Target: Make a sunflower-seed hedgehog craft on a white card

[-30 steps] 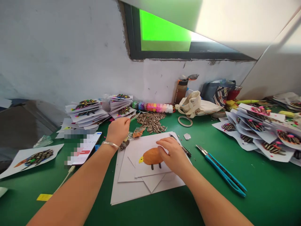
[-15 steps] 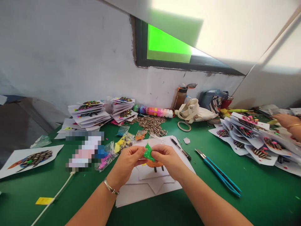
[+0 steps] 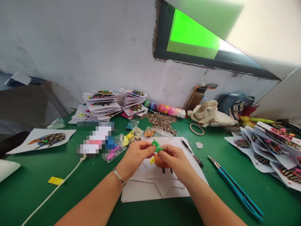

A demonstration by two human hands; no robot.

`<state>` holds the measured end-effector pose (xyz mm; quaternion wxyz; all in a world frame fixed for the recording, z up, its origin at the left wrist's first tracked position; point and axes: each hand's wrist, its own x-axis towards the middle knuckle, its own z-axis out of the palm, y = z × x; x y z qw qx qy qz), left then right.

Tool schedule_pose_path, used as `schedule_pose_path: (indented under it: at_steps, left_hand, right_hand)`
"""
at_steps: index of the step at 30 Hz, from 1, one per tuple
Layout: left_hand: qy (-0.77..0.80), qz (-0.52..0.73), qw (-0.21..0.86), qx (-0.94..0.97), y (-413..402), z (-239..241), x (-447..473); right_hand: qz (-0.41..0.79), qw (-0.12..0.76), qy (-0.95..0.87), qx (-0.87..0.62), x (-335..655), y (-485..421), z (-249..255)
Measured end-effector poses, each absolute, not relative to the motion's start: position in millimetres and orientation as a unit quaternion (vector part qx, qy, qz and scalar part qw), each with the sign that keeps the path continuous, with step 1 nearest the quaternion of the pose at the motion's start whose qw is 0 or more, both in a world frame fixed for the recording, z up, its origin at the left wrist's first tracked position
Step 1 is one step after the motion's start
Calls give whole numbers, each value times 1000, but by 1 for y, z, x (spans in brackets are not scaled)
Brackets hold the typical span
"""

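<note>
My left hand and my right hand meet over the papers, each pinching a small plastic packet of green clay between thumb and fingers. The packet looks shiny and crumpled. Just below it lies a white sheet with an orange shape, a yellow piece at its left and two dark legs underneath. My right fingers partly cover the orange shape. Larger white papers are spread beneath that sheet.
Left of the hands lie bags of coloured clay and a white cable. Sunflower seeds are heaped behind. To the right are a pen, blue-handled tweezers, a tape roll and stacked seed pictures.
The view has swung left, so things on the table appear further right. Both hands still grip the green packet, which has turned and looks more crumpled. The co-worker's hand has left the view.
</note>
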<state>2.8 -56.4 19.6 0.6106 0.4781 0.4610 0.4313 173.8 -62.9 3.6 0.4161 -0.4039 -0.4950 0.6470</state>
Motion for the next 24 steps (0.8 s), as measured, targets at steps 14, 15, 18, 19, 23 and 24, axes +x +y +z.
schedule_pose_path:
  at_steps: [14, 15, 18, 19, 23, 24]
  left_hand:
    - [470, 416, 592, 506, -58, 19, 8]
    - [469, 417, 592, 505, -58, 19, 8]
    - [473, 420, 591, 501, -58, 19, 7]
    - [473, 420, 591, 500, -58, 19, 7]
    - [472, 417, 594, 501, -58, 19, 7]
    - [471, 416, 595, 501, -58, 19, 7]
  right_hand:
    - [578, 414, -536, -455, 181, -61, 19]
    - [586, 406, -535, -452, 182, -61, 18]
    - [601, 397, -530, -448, 185, -58, 14]
    - [596, 397, -532, -452, 186, -58, 12]
    - [556, 400, -549, -479, 189, -56, 10]
    - [550, 401, -552, -482, 190, -56, 10]
